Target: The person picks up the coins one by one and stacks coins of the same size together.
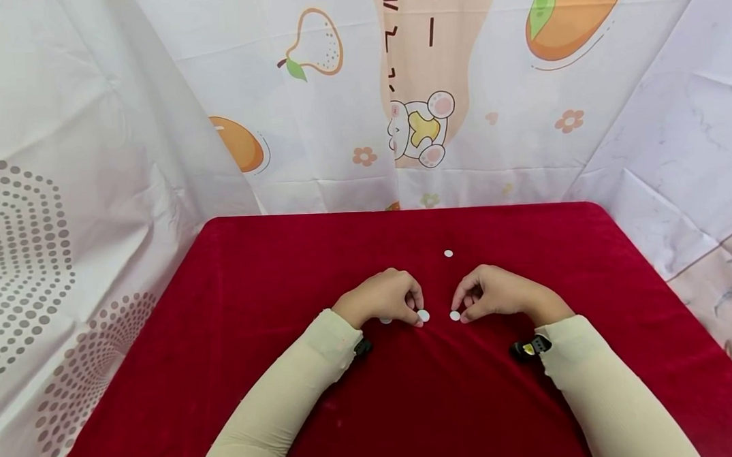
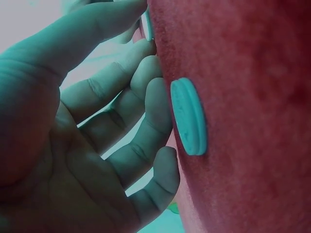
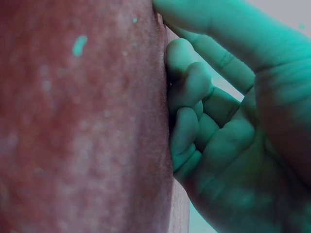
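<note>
Low over the red cloth, my left hand point(image 1: 389, 297) pinches a round white disc point(image 1: 423, 315) between thumb and forefinger. Part of that disc also shows at the fingertips in the left wrist view. Beneath the left palm, two stacked discs point(image 2: 188, 116) rest on the cloth, their edge toward the camera. My right hand point(image 1: 497, 292) faces the left one, its thumb and forefinger pinching another white disc point(image 1: 455, 315) by its edge. In the right wrist view this disc is hidden, and the other fingers point(image 3: 187, 87) are curled at the cloth.
Farther back on the red-covered table point(image 1: 317, 244) lies one more white disc point(image 1: 448, 253), beyond the gap between the hands. A printed white curtain point(image 1: 313, 135) hangs behind the table's back edge, with more curtain at both sides.
</note>
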Demonstrator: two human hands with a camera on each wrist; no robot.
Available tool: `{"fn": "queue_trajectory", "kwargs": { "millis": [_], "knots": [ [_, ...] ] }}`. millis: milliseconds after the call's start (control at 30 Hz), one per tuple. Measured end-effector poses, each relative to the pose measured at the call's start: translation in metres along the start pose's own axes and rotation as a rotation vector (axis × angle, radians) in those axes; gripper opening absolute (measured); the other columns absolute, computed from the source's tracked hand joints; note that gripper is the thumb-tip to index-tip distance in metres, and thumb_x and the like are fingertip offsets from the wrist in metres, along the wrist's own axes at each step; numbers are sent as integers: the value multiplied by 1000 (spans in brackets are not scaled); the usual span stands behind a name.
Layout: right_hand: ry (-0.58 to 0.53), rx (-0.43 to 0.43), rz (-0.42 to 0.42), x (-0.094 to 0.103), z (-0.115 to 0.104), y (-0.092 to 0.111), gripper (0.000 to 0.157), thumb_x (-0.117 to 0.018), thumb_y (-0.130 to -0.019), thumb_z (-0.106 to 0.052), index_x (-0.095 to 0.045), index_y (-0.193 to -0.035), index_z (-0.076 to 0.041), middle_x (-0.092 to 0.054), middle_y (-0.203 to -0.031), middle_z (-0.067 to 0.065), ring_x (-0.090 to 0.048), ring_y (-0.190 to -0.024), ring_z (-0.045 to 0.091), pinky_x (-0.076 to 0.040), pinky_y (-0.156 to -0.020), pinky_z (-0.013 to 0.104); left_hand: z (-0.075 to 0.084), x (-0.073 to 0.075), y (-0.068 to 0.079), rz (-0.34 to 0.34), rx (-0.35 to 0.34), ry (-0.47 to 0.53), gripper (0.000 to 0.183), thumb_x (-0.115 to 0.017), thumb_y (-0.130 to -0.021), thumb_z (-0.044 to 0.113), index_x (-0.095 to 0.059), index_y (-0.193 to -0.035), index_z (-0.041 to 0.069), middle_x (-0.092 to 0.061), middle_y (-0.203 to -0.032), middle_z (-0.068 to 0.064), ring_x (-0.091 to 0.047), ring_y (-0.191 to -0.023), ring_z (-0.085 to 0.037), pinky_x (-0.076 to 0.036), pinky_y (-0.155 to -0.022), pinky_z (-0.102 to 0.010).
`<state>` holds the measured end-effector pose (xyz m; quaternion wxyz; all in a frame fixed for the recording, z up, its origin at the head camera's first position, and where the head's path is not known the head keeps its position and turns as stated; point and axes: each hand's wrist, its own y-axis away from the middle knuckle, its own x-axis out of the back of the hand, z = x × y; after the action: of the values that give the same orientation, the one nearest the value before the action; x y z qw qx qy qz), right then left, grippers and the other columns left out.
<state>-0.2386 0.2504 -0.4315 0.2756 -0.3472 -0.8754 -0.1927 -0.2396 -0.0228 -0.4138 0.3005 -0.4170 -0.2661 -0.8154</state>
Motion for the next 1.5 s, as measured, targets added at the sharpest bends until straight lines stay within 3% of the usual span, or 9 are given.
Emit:
{"fn": "queue_trajectory", "kwargs": {
  "millis": [300, 667, 1133, 1300, 1500],
  "knots": [
    [24, -13, 11, -1, 3, 2, 14, -89, -82, -16, -82, -93, -23, -68, -70, 0, -57, -62, 8, -47, -56, 21, -1, -2, -6, -6, -1, 7, 14, -82, -90, 35, -78, -79, 26, -70, -70, 12, -60, -60, -9, -52, -59, -23],
    [9, -14, 10, -4, 3, -2, 14, -89, -82, -15, -82, -92, -21, -68, -71, 1, -59, -63, 10, -49, -57, 22, -1, 2, -19, 102, 40, -102, 11, -78, -93, 33, -77, -85, 26, -68, -74, 14, -62, -68, -7, -52, -61, -23],
    [5, -12, -6, -3, 3, -1, 14, -88, -82, -16, -82, -92, -23, -68, -70, 0, -57, -62, 8, -48, -57, 22, 10, 17, -57, 208, 62, -192, 8, -79, -92, 30, -77, -94, 23, -67, -84, 14, -62, -75, -5, -53, -65, -25],
    [-6, -8, -11, -3, 0, -2, 13, -88, -82, -16, -82, -93, -22, -68, -70, 1, -57, -62, 7, -48, -56, 22, 12, 23, -71, 213, 114, -211, 9, -80, -92, 30, -76, -93, 22, -67, -84, 12, -62, -74, -8, -53, -63, -27],
    [3, -13, -4, 0, 0, 0, 12, -88, -83, -16, -82, -92, -20, -68, -71, 2, -58, -63, 9, -50, -58, 23, 16, 26, -90, 194, 188, -233, 13, -80, -93, 31, -75, -99, 21, -71, -98, 9, -63, -81, -9, -56, -69, -30]
  ]
}}
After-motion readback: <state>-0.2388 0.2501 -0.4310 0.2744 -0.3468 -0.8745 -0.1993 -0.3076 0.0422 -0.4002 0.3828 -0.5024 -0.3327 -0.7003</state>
